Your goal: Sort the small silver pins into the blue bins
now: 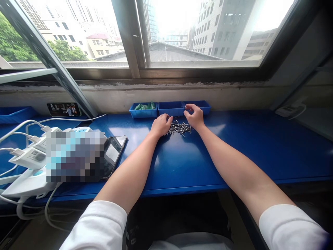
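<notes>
A loose pile of thin metal pins [180,128], possibly rivets, lies on the blue tabletop [182,163]. At the pile's left edge is my left hand [161,125], its fingers curled and the thumb close to them; what they hold, if anything, is too small to make out. My right hand [194,116] is just above and right of the pile, in front of the right blue bin [205,107]. Its thumb and forefinger are bent toward each other, with a tiny metal piece seeming to show at the fingertips. Beside that bin stands the middle blue bin [171,108].
A left blue bin [143,113] contains green plastic packaging. To my left lie a phone [114,154], a white power strip [28,182] with chargers and cables, and a blurred-out patch. Another phone [63,109] leans by the wall near a metal post [75,92].
</notes>
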Tool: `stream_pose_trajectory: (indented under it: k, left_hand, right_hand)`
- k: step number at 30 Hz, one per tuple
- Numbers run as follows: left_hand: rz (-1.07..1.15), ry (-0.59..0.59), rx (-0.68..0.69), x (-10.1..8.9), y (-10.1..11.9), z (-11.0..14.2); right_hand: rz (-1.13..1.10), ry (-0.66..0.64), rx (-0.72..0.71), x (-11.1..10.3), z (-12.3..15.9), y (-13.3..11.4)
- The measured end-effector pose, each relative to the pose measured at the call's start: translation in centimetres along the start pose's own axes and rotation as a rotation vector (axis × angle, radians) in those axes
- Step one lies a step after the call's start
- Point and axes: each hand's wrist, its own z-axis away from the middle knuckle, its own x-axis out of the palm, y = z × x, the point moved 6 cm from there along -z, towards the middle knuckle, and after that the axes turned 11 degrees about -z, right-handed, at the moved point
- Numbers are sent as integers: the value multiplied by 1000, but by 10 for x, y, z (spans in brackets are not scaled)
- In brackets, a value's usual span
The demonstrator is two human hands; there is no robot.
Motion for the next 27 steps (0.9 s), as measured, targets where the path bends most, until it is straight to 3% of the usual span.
stream_pose_trajectory:
  k: [4,11,19,27]
  left_hand:
    - [-2,-37,-9,5,-3,0]
    - [-24,-91,-12,2,1,3]
    - [-49,-121,-11,3,1,4]
    - [-49,-135,3,5,1,4]
  right_hand:
    - [266,26,-5,-11,-6,10]
    - [466,16,138,-20,-11,29]
    - [568,-124,308,-15,-10,53]
    - [545,-134,253,-9,-7,51]
